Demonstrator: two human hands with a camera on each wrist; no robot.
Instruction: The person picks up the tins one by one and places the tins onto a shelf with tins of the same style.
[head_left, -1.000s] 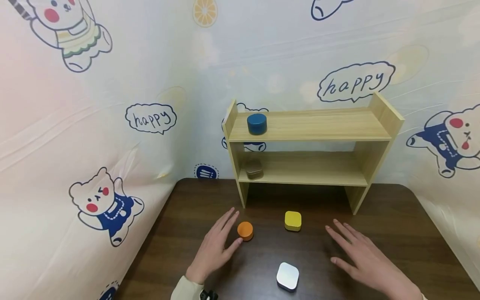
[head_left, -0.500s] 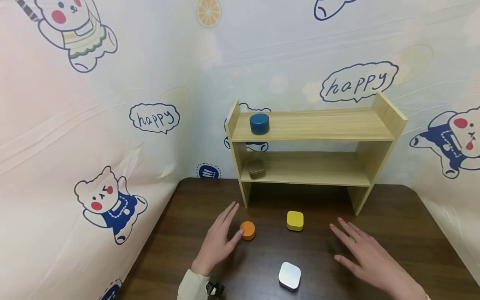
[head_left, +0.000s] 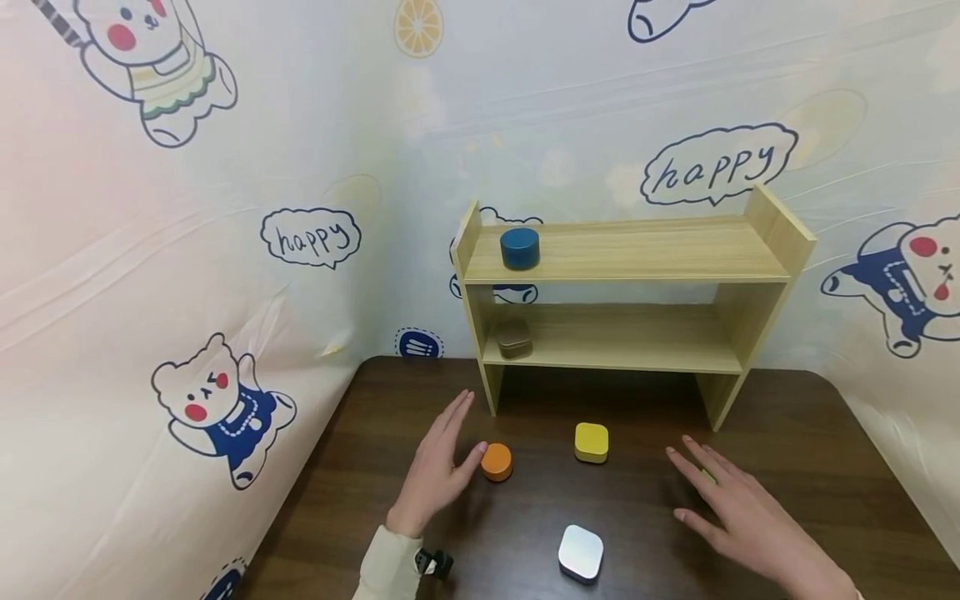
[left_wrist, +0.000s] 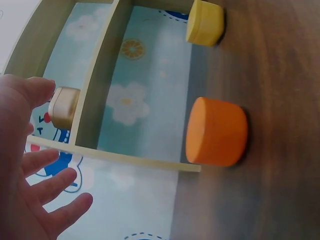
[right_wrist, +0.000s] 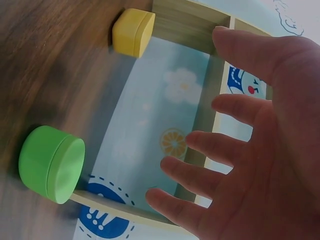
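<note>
My left hand (head_left: 435, 471) hovers just left of a small orange round tin (head_left: 497, 462), fingers extended and thumb apart. In the left wrist view that hand is clear of the orange tin (left_wrist: 217, 131) and holds nothing. My right hand (head_left: 742, 517) is held over the right side of the table, fingers spread. Beneath it a green round tin (right_wrist: 47, 162) is mostly hidden from the head view, with only a sliver showing between the fingers. A yellow rounded-square tin (head_left: 592, 442) lies between the hands. Closer to me sits a silvery-white square tin (head_left: 581, 552).
A two-tier wooden shelf (head_left: 637, 250) stands at the back of the dark brown table (head_left: 337, 517). On its upper board, at the left, is a blue round tin (head_left: 520, 248). Below, a brownish square tin (head_left: 514, 339) sits on the lower board. Printed cloth hangs behind and beside.
My left hand has shifted slightly forward, away from me. The right hand has drifted a little to the right, and a bit of green now shows between its fingers. The tins stay put.
</note>
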